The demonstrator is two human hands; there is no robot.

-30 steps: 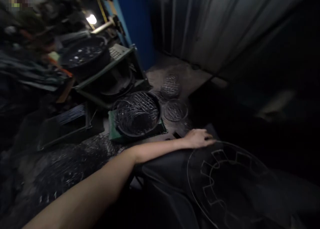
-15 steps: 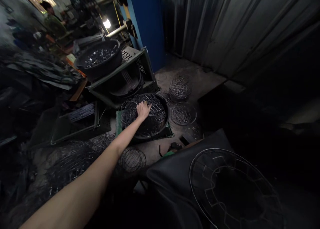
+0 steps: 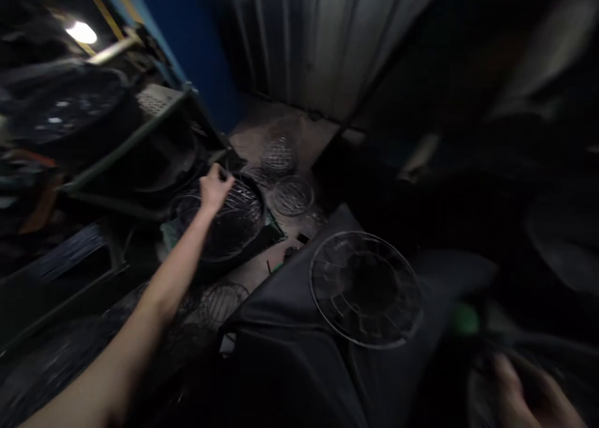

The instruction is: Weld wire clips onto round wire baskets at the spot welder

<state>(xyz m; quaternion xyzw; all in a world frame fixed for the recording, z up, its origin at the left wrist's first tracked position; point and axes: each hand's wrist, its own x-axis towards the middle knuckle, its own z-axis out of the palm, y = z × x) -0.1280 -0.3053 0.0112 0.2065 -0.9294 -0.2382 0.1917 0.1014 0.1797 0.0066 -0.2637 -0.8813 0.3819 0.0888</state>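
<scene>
My left hand [image 3: 215, 189] is raised over the round black basin [image 3: 262, 211], its thumb and fingers closed in a pinch. What they hold, if anything, is too thin and blurred to name. Wire pieces [image 3: 243, 194] lie in the basin below it. Across the dark cloth over my lap rests a round wire rack [image 3: 314, 284] with bent wire inside its ring. Low at the right edge is my right hand [image 3: 528, 400], smeared by motion, near a dark shape I cannot make out.
Round wire grids [image 3: 293, 195] lie on the floor beyond the basin. A green crate [image 3: 276, 228] supports the basin. Left of it stands a tipped crate [image 3: 135, 144] with a basin of metal bits [image 3: 70, 113] on top. A blurred green object [image 3: 465, 319] is at right.
The view has swung right, so things sit further left. My left hand has lifted off the wire grid in the basin, fingers now pinched. My right hand has come into view.
</scene>
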